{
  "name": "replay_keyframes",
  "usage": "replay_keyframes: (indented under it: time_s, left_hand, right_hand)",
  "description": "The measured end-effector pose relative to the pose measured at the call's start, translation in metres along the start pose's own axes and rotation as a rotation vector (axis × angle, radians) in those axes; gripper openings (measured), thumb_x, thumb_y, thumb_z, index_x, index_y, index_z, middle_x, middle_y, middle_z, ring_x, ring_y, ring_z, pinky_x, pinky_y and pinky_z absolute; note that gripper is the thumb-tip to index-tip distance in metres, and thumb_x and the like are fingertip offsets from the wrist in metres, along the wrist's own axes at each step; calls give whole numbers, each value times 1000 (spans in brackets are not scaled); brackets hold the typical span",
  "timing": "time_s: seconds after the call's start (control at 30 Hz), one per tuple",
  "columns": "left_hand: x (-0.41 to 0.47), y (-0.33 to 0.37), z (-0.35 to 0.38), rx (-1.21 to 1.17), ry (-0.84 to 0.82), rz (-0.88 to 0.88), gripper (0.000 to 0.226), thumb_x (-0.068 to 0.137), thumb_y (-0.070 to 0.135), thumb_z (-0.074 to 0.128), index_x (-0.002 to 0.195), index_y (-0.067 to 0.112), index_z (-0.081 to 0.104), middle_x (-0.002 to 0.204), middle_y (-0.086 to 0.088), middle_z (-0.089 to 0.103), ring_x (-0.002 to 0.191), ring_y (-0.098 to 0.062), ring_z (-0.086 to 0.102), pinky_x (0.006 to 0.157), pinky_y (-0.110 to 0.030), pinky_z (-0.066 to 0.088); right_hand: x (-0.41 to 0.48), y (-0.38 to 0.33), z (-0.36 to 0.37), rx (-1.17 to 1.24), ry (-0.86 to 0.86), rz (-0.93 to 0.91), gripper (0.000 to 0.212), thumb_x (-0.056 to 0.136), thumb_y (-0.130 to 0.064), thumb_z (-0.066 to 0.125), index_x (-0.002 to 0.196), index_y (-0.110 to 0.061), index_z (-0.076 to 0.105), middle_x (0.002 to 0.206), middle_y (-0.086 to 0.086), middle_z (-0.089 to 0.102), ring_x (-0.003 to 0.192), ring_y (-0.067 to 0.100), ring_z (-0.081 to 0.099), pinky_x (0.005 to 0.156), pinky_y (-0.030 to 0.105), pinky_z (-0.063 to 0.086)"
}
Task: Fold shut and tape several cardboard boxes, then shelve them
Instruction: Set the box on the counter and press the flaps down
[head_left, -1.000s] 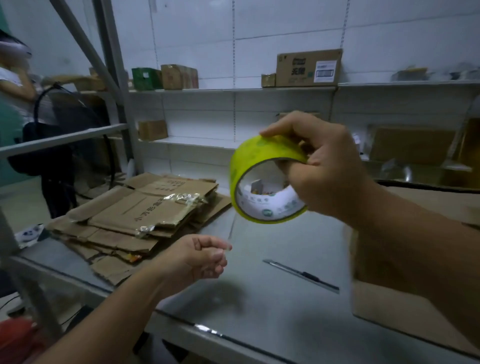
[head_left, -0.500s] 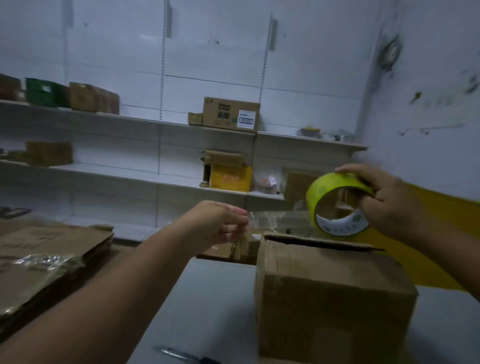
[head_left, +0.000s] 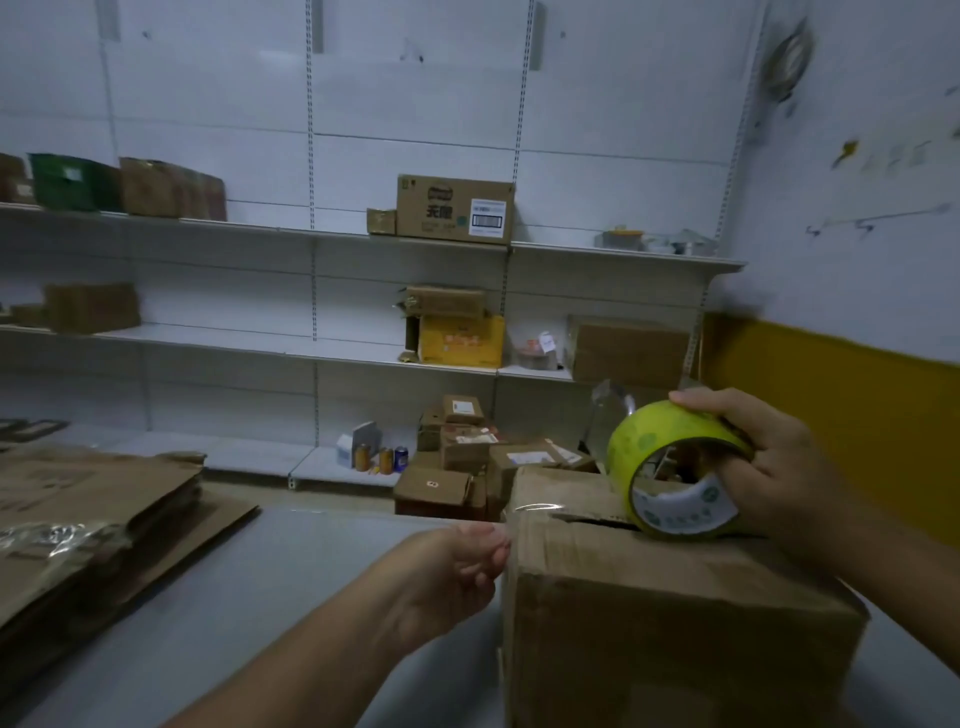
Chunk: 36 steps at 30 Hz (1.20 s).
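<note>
R hand (head_left: 779, 467) holds tape roll (head_left: 670, 467) on box (head_left: 649, 597) top.

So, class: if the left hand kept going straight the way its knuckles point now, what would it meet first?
Most likely the cardboard box: the left hand already sits at its left top edge, though depth is unclear.

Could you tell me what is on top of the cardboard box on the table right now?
The yellow tape roll rests on the cardboard box, held by the right hand. A clear tape strip runs to the left hand at the edge. The flap seam under the roll is hidden.
</note>
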<state>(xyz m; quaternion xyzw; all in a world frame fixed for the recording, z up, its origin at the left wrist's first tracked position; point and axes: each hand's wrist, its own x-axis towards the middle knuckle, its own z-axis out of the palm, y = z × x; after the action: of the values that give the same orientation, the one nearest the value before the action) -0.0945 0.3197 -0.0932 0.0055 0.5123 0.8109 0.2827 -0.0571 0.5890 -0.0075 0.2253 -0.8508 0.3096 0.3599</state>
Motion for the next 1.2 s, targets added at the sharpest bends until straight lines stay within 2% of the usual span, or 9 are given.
replay_keyframes:
  time_s: [0.13, 0.27, 0.5, 0.7, 0.83, 0.9, 1.0, 1.07, 1.2]
  left_hand:
    - [4, -8, 1, 17, 117, 91, 33, 85, 7, 59, 117, -1, 60, 79, -8, 68, 56, -9, 62, 45, -18, 46]
    - [-3, -12, 8, 63, 272, 172, 29, 79, 3, 66, 108, 4, 60, 91, -14, 73, 82, -25, 71, 63, -32, 54]
    - [-13, 1, 17, 212, 320, 120, 33, 82, 6, 66, 113, 5, 59, 91, -14, 73, 81, -24, 71, 61, -33, 57]
    - [-30, 0, 23, 339, 316, -12, 46, 76, 21, 71, 119, 8, 59, 118, -13, 62, 108, -29, 59, 84, -40, 53]
    - [-28, 30, 57, 640, 481, 408, 13, 95, 20, 52, 108, 18, 54, 105, -1, 55, 97, -15, 53, 79, -28, 46]
    - [-15, 43, 88, 844, 443, 515, 19, 98, 22, 46, 116, 20, 53, 106, 2, 56, 93, -11, 55, 75, -26, 48]
    - [4, 39, 116, 1168, 382, 416, 37, 101, 29, 36, 130, 11, 48, 130, -12, 53, 115, -26, 52, 100, -43, 43]
    - [9, 31, 119, 1361, 323, 334, 41, 103, 27, 26, 136, 9, 44, 139, -15, 45, 126, -31, 43, 108, -46, 33]
    - [13, 28, 111, 1349, 300, 352, 46, 104, 32, 20, 142, 17, 40, 147, -10, 40, 134, -28, 36, 112, -41, 28]
  right_hand:
    - [-5, 5, 4, 1, 37, 24, 37, 80, -22, 49, 113, -37, 57, 110, -23, 57, 98, -6, 56, 73, 14, 44]
    - [-9, 6, 7, 20, 76, 20, 39, 80, -17, 52, 113, -36, 58, 102, -13, 61, 88, 5, 57, 69, 17, 46]
    - [-10, 13, 8, -10, 84, 20, 40, 81, -19, 53, 118, -36, 58, 103, 3, 63, 90, 21, 59, 74, 45, 52]
    - [-12, 11, 8, -34, 79, 27, 43, 79, -21, 52, 120, -31, 58, 105, 4, 61, 93, 23, 57, 78, 44, 51]
    - [-12, 12, 8, -10, 83, 26, 40, 82, -16, 56, 121, -28, 59, 104, -2, 59, 90, 18, 56, 76, 41, 50]
    - [-11, 11, 9, 6, 78, 35, 40, 84, -11, 59, 120, -27, 60, 105, -1, 59, 90, 19, 56, 76, 40, 50]
    - [-13, 9, 7, 31, 78, 50, 41, 84, -8, 61, 119, -29, 60, 108, -2, 59, 94, 18, 57, 79, 35, 50]
    - [-14, 9, 4, 95, 75, 107, 42, 84, -7, 64, 118, -31, 59, 111, -5, 60, 98, 13, 58, 80, 25, 48]
    - [-13, 9, -5, 328, -101, 353, 45, 81, -15, 72, 116, -33, 52, 103, -9, 64, 97, 6, 62, 80, 20, 50]
